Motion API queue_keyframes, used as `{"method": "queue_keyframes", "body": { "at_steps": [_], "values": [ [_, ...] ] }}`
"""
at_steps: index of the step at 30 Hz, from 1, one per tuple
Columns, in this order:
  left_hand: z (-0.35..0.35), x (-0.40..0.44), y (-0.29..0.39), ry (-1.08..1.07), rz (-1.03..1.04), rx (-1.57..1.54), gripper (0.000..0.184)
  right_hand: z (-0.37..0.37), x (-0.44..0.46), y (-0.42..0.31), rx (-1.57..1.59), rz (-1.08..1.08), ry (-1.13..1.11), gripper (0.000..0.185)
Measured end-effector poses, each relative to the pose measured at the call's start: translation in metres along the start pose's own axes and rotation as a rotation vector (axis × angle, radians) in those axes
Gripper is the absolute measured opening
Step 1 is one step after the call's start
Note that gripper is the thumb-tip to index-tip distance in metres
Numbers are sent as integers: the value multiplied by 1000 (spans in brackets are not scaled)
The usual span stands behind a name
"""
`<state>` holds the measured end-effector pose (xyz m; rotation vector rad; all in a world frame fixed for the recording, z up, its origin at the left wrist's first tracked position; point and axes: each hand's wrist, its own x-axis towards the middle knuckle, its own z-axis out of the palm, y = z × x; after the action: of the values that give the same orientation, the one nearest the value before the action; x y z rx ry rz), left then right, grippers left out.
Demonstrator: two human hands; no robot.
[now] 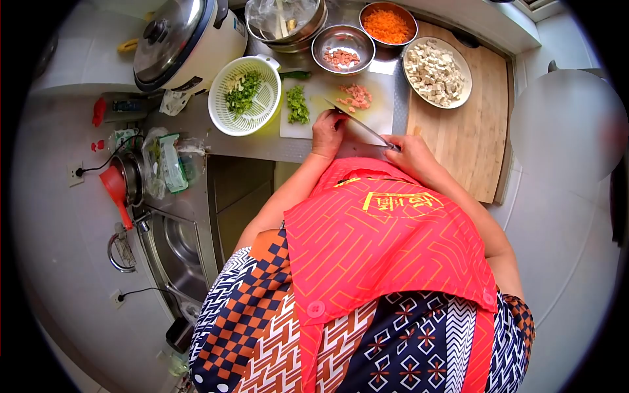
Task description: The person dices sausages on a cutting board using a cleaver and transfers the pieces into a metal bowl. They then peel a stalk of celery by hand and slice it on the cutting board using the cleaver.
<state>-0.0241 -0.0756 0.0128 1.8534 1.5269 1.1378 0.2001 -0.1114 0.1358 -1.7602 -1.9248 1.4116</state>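
A kitchen knife (368,128) slants across the front of the white cutting board (318,129), its handle gripped by my right hand (413,158). Beside the blade, near its tip, my left hand (327,134) has its fingers curled together; what is in them, if anything, is hidden. Chopped pink pieces (356,97) lie on the board just beyond the blade. To their left on the same board is a small heap of chopped greens (297,105).
A white colander (213,108) with greens stands left of the board. Behind are a metal bowl (316,44) with pink pieces and a bowl of shredded orange food (389,26). A plate of pale cubes (437,72) rests on a wooden board (458,147). A rice cooker (223,49) and sink (177,242) are left.
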Motion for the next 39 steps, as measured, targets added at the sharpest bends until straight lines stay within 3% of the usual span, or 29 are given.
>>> {"method": "queue_keyframes", "body": {
  "at_steps": [19, 25, 31, 39],
  "values": [
    [-8, -3, 8, -13, -30, 39, 12, 33, 23, 41, -42, -165, 144, 32],
    [-11, -2, 10, -40, -44, 36, 7, 18, 18, 25, -27, -62, 33, 35],
    [-9, -2, 5, -42, -55, 9, 7, 6, 5, 16, -63, -219, 38, 38],
    [-5, -4, 2, -12, -60, -11, 7, 1, -2, 16, -86, -202, 14, 39]
  ]
}}
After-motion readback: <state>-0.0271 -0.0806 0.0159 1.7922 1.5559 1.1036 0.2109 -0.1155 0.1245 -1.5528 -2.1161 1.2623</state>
